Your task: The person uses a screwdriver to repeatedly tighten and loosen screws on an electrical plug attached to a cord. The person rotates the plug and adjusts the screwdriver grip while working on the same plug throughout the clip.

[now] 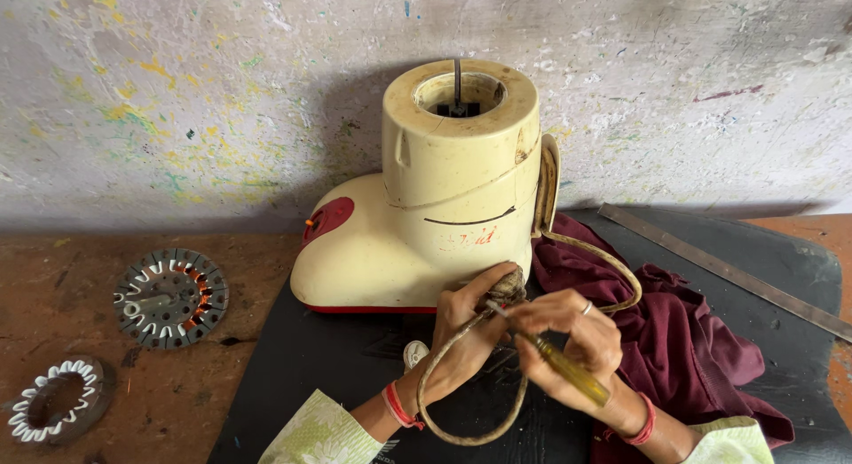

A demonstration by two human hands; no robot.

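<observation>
**Working a screwdriver at the cord end of a mixer base**

Looking down from the head camera, the left hand [469, 326] closes around the grimy cord [461, 389] where it meets the cream mixer base [426, 224], which lies tipped on a black mat [311, 366]. The right hand [572, 340] grips a yellow-handled screwdriver [568, 371], tip at the cord's end. By my judgement the work is midway: housing closed, cord attached. A maroon cloth [692, 340], metal ruler [728, 269] and two stator rings [170, 297] lie nearby.
</observation>
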